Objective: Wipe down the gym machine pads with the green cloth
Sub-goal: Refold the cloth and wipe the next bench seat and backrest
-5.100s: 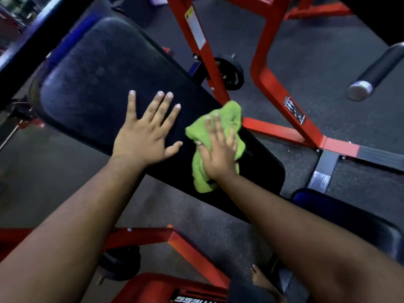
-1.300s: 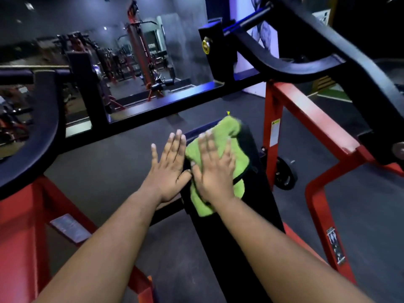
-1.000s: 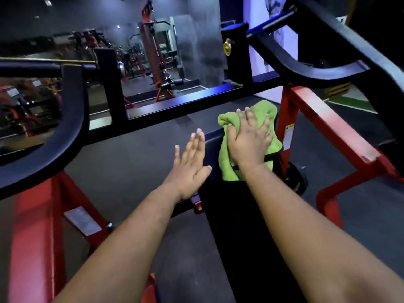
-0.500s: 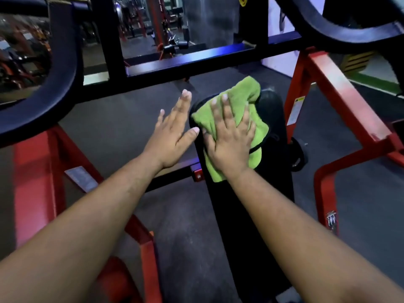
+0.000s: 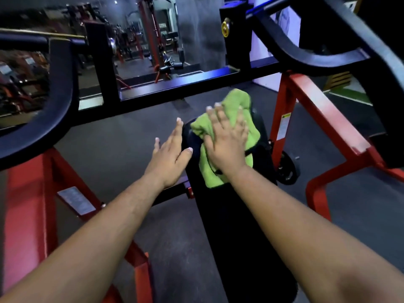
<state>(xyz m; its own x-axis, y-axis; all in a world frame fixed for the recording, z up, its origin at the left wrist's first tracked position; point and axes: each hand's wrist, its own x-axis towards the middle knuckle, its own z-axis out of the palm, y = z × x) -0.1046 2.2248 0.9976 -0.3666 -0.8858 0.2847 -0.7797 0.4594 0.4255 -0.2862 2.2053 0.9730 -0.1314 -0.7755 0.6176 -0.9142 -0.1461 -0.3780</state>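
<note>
— Hands first: what are yours doing?
— Your right hand (image 5: 226, 142) is pressing flat, fingers spread, on the green cloth (image 5: 227, 136). Your left hand (image 5: 171, 155) is lying straight-fingered along the pad's left edge.
— And the cloth?
— It is bunching over the far end of the black pad (image 5: 238, 237), between the red frame legs (image 5: 284, 119).

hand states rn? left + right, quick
Left hand: open, fingers straight, at the left edge of the black pad, holding nothing.
Right hand: open, flat, pressing the green cloth onto the pad.
</note>
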